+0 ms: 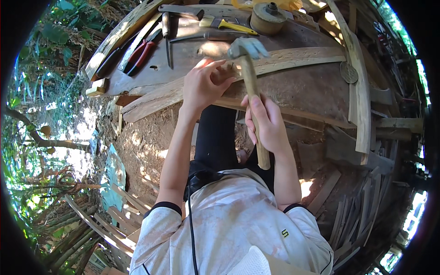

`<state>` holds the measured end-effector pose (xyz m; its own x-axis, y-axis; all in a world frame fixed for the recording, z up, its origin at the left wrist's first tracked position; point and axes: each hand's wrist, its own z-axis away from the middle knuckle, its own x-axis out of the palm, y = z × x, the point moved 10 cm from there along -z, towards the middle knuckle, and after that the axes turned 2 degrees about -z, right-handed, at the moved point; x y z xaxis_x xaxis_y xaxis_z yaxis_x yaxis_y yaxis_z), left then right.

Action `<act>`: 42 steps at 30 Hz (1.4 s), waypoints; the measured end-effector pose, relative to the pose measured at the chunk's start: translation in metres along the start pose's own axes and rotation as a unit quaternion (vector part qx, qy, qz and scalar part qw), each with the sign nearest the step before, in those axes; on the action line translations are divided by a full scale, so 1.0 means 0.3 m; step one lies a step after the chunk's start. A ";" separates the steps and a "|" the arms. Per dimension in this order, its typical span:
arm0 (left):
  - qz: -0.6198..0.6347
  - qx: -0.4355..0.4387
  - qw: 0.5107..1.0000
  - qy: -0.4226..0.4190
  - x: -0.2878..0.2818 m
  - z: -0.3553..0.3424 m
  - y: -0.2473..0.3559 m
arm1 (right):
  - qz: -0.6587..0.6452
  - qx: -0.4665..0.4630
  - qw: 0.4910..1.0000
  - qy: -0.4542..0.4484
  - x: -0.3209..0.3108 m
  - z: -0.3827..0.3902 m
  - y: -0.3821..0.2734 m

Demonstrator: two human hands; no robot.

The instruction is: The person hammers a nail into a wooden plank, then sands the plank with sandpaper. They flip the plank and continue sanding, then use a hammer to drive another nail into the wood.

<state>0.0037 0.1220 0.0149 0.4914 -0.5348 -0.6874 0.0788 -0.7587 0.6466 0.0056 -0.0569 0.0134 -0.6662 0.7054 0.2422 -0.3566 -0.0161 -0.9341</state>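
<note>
My right hand [265, 120] is wrapped round the wooden handle of a claw hammer [250, 80]. The hammer's grey head is raised toward the far side, over a long wooden strip [295, 58] on the workbench. To its left, my left hand [205, 85] rests on the same strip. Its thumb and fingers are curled toward each other in a pinch; whatever lies between the fingertips is too small to make out. The strip runs across the bench's near part, and its left end juts past the edge.
On the workbench [311, 94] lie red-handled pliers [141, 56], a yellow-handled brush [229, 25], a thin pointed tool [167, 41] and a round container [268, 19]. A long board [362, 91] crosses the right side. Wood offcuts [357, 211] pile up at the lower right.
</note>
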 end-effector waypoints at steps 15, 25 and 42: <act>0.032 0.030 0.999 -0.011 0.028 -0.075 0.005 | 0.353 -0.240 0.888 0.174 -0.247 -0.124 -0.153; 0.077 0.076 0.994 0.018 0.022 -0.058 0.030 | 0.325 -0.195 0.913 0.152 -0.262 -0.177 -0.106; 0.138 -0.089 0.986 0.008 0.049 -0.071 -0.087 | 0.237 -0.147 0.951 0.130 -0.296 -0.201 -0.060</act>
<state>0.0273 0.1418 -0.0051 0.5295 -0.7040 -0.4733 0.0907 -0.5078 0.8567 0.1107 -0.0766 -0.0071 -0.5091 0.8198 -0.2622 0.1684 -0.2039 -0.9644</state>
